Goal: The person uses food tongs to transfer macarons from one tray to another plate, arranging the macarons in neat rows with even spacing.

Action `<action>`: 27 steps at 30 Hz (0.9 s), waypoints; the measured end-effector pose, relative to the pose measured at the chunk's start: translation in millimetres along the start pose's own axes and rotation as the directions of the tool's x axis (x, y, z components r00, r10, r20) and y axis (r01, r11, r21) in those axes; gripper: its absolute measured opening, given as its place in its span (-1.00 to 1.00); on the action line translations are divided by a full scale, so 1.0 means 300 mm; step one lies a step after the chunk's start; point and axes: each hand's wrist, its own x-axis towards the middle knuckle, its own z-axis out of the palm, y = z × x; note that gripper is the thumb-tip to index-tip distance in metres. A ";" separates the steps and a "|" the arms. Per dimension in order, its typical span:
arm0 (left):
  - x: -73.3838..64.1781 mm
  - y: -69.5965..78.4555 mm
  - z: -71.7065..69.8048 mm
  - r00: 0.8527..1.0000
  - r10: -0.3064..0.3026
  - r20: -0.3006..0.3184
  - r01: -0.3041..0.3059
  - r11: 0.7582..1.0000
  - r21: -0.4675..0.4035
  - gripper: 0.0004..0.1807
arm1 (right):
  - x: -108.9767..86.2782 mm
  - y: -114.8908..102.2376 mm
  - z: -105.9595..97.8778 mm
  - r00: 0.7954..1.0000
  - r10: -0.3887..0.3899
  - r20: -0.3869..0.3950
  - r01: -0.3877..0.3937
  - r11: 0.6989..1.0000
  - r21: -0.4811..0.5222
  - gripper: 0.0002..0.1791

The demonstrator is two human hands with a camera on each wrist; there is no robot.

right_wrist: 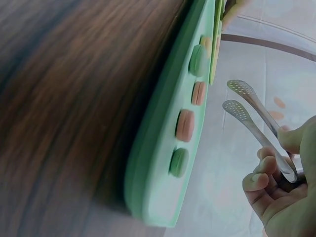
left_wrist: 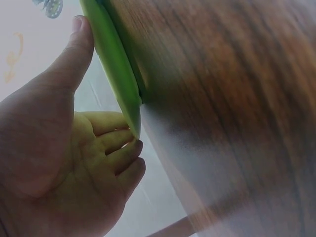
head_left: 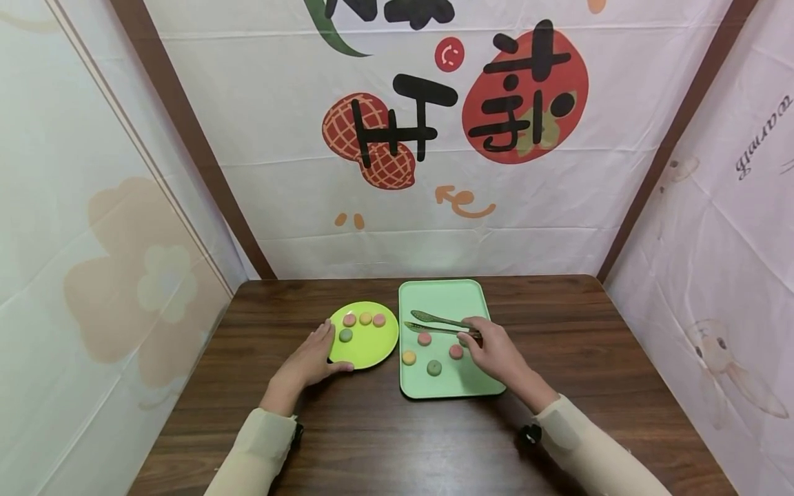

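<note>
My left hand (head_left: 313,358) rests against the left side of a yellow-green plate (head_left: 372,353), its fingers spread along the rim and the thumb at the near edge. Several macarons lie on that plate: two pink, one yellow and a green macaron (head_left: 345,335). My right hand (head_left: 496,351) grips metal tongs (right_wrist: 254,123) above a mint-green tray (head_left: 443,293). The perforated tips of the tongs stand apart with nothing between them. On the tray are a yellow macaron (head_left: 409,357), two pink macarons and a green macaron (head_left: 434,368). Another green macaron (right_wrist: 179,163) shows in the right wrist view, hidden from above by my right hand.
Plate and tray stand side by side on a dark wooden table (head_left: 384,441), near its back edge. Behind the table hangs a white printed cloth (head_left: 279,207), with more cloth at both sides.
</note>
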 end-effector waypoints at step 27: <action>0.007 0.001 0.000 1.000 0.004 0.004 -0.004 1.000 0.015 0.26 | -0.079 0.049 -0.009 1.000 0.011 0.020 -0.010 0.999 -0.050 -0.65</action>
